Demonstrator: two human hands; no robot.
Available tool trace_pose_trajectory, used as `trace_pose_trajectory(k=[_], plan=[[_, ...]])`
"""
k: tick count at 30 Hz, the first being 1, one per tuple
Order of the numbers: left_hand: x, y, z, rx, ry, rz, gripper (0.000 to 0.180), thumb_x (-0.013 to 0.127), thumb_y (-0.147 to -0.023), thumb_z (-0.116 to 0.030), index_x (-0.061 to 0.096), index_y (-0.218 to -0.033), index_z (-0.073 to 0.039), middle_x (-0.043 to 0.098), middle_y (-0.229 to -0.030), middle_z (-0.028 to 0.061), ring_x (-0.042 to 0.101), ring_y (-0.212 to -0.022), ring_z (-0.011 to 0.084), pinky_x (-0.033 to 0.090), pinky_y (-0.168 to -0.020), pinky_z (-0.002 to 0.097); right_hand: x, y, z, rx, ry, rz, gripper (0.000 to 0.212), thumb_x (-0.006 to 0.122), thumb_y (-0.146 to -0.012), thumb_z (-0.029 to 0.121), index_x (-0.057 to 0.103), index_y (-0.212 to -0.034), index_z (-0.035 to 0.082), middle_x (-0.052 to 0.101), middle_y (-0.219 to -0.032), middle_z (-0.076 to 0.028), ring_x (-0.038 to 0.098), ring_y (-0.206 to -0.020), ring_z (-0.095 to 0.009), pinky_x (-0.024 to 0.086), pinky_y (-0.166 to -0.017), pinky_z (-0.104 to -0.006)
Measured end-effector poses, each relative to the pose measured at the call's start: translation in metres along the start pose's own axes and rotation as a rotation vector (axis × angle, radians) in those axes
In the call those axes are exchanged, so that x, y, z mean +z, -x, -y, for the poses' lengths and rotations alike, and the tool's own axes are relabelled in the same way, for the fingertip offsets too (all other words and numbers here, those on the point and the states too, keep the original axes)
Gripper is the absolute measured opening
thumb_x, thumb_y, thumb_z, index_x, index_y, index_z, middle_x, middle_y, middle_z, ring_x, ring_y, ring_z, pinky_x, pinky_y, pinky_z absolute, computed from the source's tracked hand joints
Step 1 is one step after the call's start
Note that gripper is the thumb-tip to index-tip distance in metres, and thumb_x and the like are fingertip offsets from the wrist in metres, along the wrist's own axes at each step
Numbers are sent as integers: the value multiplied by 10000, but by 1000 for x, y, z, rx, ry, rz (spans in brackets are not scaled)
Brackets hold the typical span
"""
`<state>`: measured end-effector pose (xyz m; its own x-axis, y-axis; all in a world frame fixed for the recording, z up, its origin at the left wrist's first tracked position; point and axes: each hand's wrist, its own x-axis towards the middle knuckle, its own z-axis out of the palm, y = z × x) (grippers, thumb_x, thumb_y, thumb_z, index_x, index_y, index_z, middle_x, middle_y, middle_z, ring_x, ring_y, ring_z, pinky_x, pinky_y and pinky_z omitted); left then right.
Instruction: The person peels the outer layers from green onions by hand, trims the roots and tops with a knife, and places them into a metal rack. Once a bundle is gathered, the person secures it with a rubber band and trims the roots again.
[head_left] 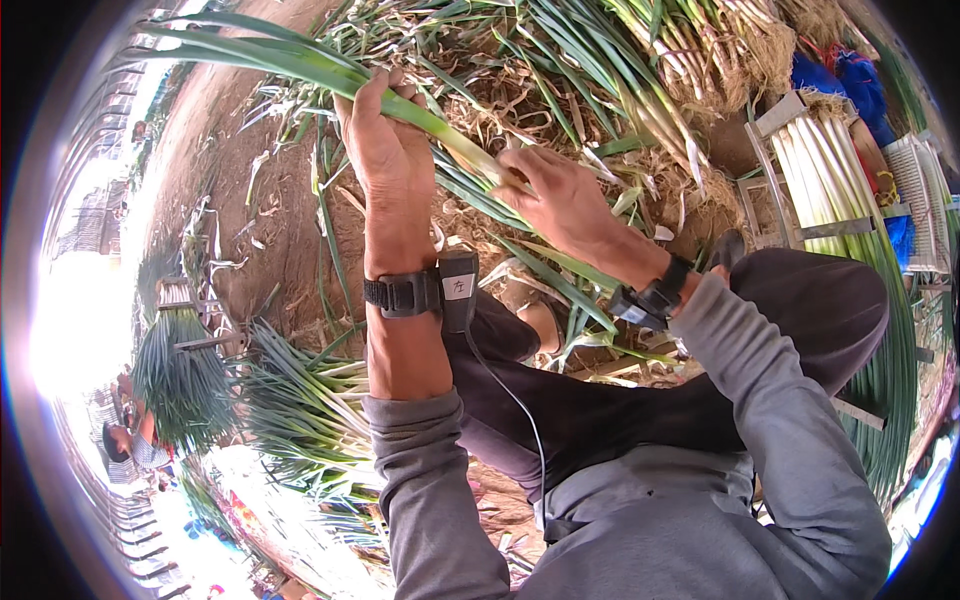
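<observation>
A long green onion [437, 124] stretches between my two hands, its dark green leaves fanning toward the upper left. My left hand [388, 140] wraps round it where the leaves meet the pale stalk. At the lower stalk, my right hand [562, 193] pinches with thumb and fingers, and the stalk's end is hidden there. Both wrists carry black straps with small boxes, and a cable runs down from the left one. Below my hands, loose leaves and peeled dry skins [470, 215] cover the ground.
At the upper right lies a pile of rooted green onions [690, 60]. A rack [775, 185] at the right holds cleaned white stalks [815, 165]. To my left are trimmed onions [300, 400] and a bundle [182, 360] in a frame. My bent knee [815, 300] is beside the rack.
</observation>
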<state>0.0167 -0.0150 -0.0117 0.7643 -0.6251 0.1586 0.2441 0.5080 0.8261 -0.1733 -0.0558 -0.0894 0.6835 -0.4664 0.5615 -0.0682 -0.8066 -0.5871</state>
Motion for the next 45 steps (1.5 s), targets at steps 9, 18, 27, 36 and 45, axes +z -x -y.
trace_pose_trajectory(k=[9, 18, 27, 36, 45], plan=[[-6, 7, -1, -148, 129, 255, 297, 581, -1017, -176, 530, -1256, -6, 656, -1110, 155, 657, -946, 200, 569, -854, 341, -22, -18, -11, 420, -894, 299, 317, 726, -936, 174, 684, -1186, -16, 731, -1029, -80, 671, -937, -128, 542, -850, -279], [8, 15, 12, -132, 368, 353, 338, 581, -1024, -156, 475, -1294, 17, 564, -1134, 168, 576, -930, 175, 536, -852, 301, -35, -12, -12, 512, -1077, 270, 210, 810, -861, 165, 697, -969, 24, 709, -880, -28, 639, -795, -80, 512, -704, -221], [-4, 6, 10, -189, 426, 335, 300, 603, -1015, -184, 505, -1241, -13, 545, -1126, 167, 552, -931, 193, 529, -852, 318, -54, 5, 9, 162, -509, 219, 140, 729, -914, 96, 640, -997, 27, 650, -827, 3, 622, -765, -64, 533, -697, -235], [-19, -3, -8, -84, 281, 376, 279, 584, -1026, -246, 486, -1210, -60, 567, -1042, 114, 512, -833, 149, 482, -745, 286, -55, 49, -22, 480, -715, 592, 186, 645, -959, 203, 597, -954, 24, 649, -777, -53, 639, -640, -113, 503, -522, -255], [3, 4, -7, 67, 123, 273, 277, 561, -1037, -208, 506, -1282, -93, 614, -949, 68, 535, -760, 138, 456, -667, 299, -39, 129, -90, 292, -225, 580, 295, 609, -995, 245, 635, -1205, 41, 696, -979, -147, 689, -782, -217, 550, -694, -356]])
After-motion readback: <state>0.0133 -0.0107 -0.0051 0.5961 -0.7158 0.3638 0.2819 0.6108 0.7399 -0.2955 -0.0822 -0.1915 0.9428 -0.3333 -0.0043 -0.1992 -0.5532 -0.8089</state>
